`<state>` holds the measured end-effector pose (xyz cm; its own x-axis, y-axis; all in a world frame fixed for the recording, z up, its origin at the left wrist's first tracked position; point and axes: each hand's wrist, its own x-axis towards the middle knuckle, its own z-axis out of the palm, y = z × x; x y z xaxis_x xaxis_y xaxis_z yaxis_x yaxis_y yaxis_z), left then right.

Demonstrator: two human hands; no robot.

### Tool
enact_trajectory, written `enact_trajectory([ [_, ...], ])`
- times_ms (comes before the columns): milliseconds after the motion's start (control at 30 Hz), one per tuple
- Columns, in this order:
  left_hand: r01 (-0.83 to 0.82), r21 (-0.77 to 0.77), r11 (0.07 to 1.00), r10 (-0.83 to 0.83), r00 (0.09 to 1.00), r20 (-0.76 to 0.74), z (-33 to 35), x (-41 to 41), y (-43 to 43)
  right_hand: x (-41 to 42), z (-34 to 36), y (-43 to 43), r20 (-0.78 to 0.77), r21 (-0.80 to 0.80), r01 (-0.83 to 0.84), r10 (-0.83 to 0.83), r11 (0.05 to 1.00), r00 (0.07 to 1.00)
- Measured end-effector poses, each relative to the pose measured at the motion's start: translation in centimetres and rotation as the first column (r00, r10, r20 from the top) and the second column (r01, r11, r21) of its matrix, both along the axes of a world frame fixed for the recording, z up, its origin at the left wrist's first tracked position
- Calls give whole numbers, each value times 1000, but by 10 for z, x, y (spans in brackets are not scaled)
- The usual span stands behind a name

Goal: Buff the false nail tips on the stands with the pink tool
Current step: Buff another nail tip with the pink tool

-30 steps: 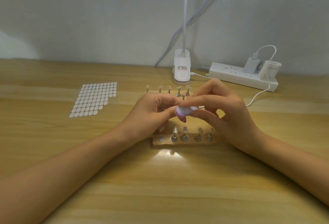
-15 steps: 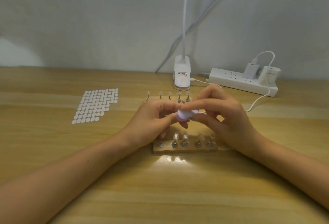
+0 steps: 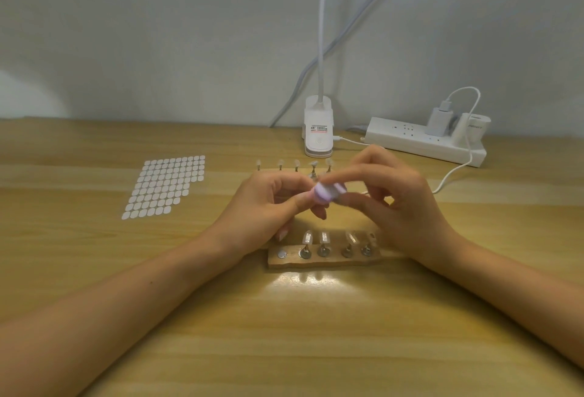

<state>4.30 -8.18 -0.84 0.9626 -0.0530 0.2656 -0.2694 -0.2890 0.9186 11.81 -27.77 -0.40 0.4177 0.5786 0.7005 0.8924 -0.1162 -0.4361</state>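
pink tool [image 3: 327,192] is up off the bench [image 3: 316,339], between both hands, above the near stand block [image 3: 322,261]. right hand [image 3: 401,207] fingers pinch it. left hand [image 3: 262,207] fingers curl in at its end; what they hold, i cannot tell. four nail tips [image 3: 323,237] stand on the block, one socket [image 3: 282,254] bare, far row [image 3: 297,163] beyond. mid-task, i'd judge; which tips are buffed is unclear.

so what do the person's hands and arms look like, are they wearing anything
Nothing worn that shows. The left hand and right hand are bare, with no gloves or rings. Both forearms are bare to the frame edge, with no sleeves, watch or bracelet in view.
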Motion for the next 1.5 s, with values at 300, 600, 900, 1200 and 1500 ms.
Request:
enact_trajectory([
  [300,-9,9,1000,9,1000,4,-1,1,1,0,2,-1,-52,15,40,-39,999,998],
  [600,-1,4,1000,0,999,40,-1,-1,-2,-2,3,-1,15,11,27,-27,1000,1000],
  [900,-7,13,1000,6,999,36,1,-2,-3,-1,1,0,11,-11,-25,25,1000,1000],
  [1200,-14,7,1000,14,999,49,-1,-2,-3,1,-1,0,-76,-3,-47,47,999,996],
  [1500,-7,-1,1000,7,999,47,1,-2,-3,4,-1,-1,-163,36,1,5,999,987],
])
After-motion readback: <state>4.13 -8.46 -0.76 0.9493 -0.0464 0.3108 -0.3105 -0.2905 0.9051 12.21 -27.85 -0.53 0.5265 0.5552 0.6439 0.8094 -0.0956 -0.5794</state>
